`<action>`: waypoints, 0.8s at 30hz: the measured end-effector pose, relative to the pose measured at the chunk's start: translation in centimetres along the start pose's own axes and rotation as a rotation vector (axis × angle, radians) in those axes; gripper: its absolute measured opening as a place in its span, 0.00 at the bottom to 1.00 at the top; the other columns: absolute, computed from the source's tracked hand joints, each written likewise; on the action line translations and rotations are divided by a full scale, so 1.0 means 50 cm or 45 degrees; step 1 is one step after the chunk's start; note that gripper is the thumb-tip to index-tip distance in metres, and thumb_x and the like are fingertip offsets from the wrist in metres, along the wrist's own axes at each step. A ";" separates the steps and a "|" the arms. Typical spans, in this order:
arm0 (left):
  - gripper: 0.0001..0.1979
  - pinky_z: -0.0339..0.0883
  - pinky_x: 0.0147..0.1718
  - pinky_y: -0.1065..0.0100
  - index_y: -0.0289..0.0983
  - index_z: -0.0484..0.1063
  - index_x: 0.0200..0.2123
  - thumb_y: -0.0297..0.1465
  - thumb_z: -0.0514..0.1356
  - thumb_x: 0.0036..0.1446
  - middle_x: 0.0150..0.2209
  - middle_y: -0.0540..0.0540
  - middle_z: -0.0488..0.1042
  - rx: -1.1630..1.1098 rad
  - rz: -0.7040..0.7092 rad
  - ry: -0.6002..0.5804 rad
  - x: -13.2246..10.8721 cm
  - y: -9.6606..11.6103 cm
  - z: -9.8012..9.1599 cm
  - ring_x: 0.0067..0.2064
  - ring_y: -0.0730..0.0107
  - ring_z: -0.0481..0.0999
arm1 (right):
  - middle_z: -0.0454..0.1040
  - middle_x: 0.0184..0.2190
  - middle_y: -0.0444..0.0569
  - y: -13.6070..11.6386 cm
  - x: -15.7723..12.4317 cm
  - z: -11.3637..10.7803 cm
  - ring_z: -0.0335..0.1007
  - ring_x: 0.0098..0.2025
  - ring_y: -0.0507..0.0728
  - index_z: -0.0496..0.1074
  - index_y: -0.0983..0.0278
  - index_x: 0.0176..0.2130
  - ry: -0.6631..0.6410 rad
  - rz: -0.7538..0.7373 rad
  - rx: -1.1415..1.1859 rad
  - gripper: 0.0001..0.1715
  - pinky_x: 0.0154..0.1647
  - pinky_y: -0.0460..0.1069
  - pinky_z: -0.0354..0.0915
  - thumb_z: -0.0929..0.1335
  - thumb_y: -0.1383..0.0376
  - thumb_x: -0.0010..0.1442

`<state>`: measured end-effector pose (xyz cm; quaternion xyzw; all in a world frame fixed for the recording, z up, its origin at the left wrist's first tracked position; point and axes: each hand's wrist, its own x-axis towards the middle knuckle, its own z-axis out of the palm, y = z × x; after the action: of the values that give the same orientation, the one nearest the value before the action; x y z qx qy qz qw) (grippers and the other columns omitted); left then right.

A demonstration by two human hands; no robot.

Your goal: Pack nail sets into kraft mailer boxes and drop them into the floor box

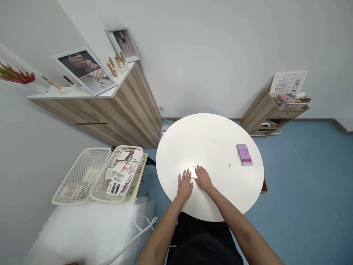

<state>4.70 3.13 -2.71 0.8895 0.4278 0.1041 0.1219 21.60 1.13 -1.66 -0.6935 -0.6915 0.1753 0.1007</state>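
My left hand (184, 185) lies flat on the near part of a round white table (209, 140), fingers apart. My right hand (204, 179) rests beside it, its fingertips against the right edge of a small, shiny, clear or white object (192, 172). That object sits between my hands, partly covered by my fingers, and I cannot tell what it is. Off to the right, well away from both hands, lies a flat pink object (244, 154), too blurred to name.
Left of the table stand two white plastic baskets (82, 175), one full of nail sample cards (121, 172). Behind them is a wooden cabinet (110, 110) with framed nail photos. A small wooden shelf (273, 110) stands back right. A white cable (138, 235) runs lower left, over blue floor.
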 end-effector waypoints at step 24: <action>0.35 0.50 0.63 0.47 0.42 0.39 0.70 0.26 0.47 0.61 0.71 0.41 0.38 -0.204 -0.235 -0.105 0.019 0.016 -0.010 0.70 0.57 0.45 | 0.65 0.59 0.62 0.088 0.090 -0.007 0.59 0.61 0.65 0.60 0.68 0.60 0.116 -0.262 0.038 0.32 0.61 0.59 0.59 0.66 0.66 0.57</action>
<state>5.72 3.44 -1.92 0.8372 0.4930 0.0895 0.2191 25.73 5.53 -3.51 -0.6244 -0.7512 0.1425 0.1599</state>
